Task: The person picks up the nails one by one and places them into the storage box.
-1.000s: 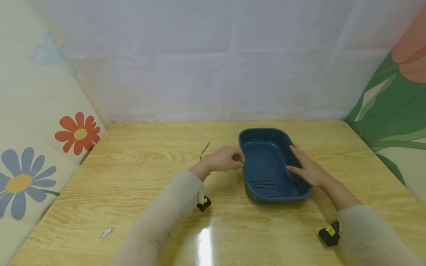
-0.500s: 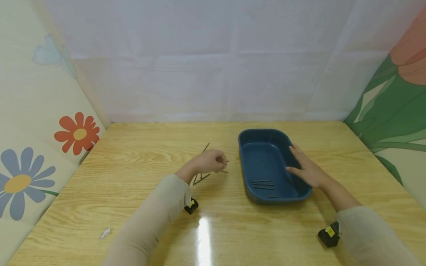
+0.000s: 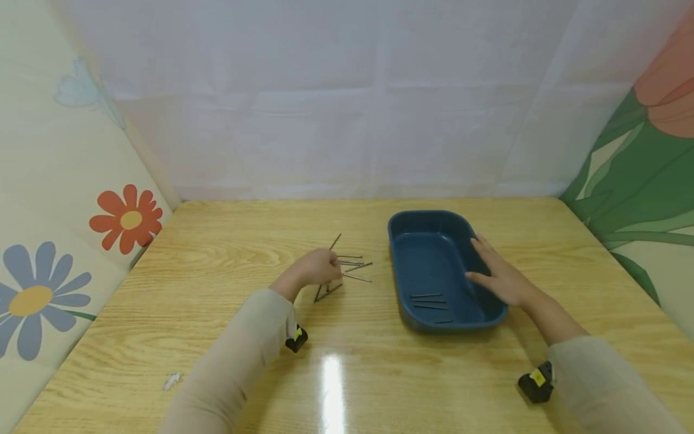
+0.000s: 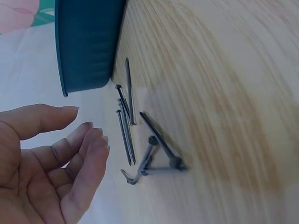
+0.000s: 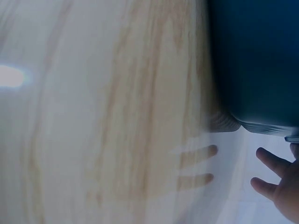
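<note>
My left hand [image 3: 317,268] is over a loose group of dark nails [image 3: 359,267] on the wooden table, left of the blue tub [image 3: 394,265]. In the left wrist view its thumb and fingers [image 4: 88,172] stand apart with nothing between them, beside the scattered nails [image 4: 160,140]. Some nails lie across each other. My right hand [image 3: 504,278] rests at the tub's right rim, fingers spread and straight. Two of those fingers [image 5: 273,161] reach out past the tub's outer wall [image 5: 261,60] in the right wrist view. Several nails [image 3: 428,301] lie inside the tub at its near end.
A small whitish scrap [image 3: 172,381] lies on the table [image 3: 228,241] at the front left. White cloth [image 3: 325,120] hangs behind the table, and flower-patterned panels [image 3: 49,181] stand at both sides.
My left hand has moved left, from the tub's left rim back to the nails on the table, uncovering several of them. The right hand and tub stay in place.
</note>
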`<state>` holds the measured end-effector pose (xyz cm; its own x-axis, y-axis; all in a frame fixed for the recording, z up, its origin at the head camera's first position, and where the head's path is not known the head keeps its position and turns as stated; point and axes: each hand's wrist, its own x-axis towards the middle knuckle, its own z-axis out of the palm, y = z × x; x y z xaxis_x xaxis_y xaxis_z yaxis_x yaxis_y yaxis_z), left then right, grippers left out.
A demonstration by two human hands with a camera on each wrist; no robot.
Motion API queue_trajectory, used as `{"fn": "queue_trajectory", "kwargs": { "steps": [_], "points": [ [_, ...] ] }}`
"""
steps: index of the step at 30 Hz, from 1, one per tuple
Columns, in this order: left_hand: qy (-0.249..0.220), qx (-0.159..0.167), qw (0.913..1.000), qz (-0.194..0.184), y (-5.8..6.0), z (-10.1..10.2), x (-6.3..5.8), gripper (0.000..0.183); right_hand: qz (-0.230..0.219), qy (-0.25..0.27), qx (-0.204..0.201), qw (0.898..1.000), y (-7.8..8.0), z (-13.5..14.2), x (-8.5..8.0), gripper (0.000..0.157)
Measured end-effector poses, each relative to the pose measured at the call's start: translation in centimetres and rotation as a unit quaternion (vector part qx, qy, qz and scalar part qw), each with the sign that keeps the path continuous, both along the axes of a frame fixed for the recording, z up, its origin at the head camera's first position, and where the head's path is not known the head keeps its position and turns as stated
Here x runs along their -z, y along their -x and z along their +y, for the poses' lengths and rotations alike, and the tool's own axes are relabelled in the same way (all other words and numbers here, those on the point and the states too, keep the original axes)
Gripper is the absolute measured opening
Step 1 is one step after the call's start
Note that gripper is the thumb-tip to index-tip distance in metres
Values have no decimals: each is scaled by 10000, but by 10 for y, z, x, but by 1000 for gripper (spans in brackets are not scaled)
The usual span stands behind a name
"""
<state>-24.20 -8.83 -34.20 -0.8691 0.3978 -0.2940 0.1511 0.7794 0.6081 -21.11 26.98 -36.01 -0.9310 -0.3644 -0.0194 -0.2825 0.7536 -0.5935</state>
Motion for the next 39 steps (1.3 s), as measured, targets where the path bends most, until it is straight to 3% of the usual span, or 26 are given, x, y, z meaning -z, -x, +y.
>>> {"fn": "queue_trajectory", "kwargs": {
  "steps": [5, 9, 13, 21, 29, 39],
  "points": [
    [196, -181, 9996, 57, -1, -9, 3, 13, -1, -37, 30, 10000, 0, 0, 0, 73],
    [359, -330, 9988, 73, 0, -14, 6, 24, -25, -32, 44, 10000, 1, 0, 1, 73],
    [724, -467, 9962, 140, 1, -17, 9, 29, -14, -66, 58, 10000, 1, 0, 1, 73],
    [1641, -349, 9845, 509, 1, -18, 15, 24, -18, -89, 49, 9999, 2, 0, 2, 74],
    [1718, -523, 9829, 417, -1, -15, 17, 27, -25, -129, 64, 9999, 1, 0, 2, 73],
    [1752, -519, 9810, 646, 0, -17, 20, 25, -1, -123, 49, 9999, 0, 0, 3, 73]
  ]
}}
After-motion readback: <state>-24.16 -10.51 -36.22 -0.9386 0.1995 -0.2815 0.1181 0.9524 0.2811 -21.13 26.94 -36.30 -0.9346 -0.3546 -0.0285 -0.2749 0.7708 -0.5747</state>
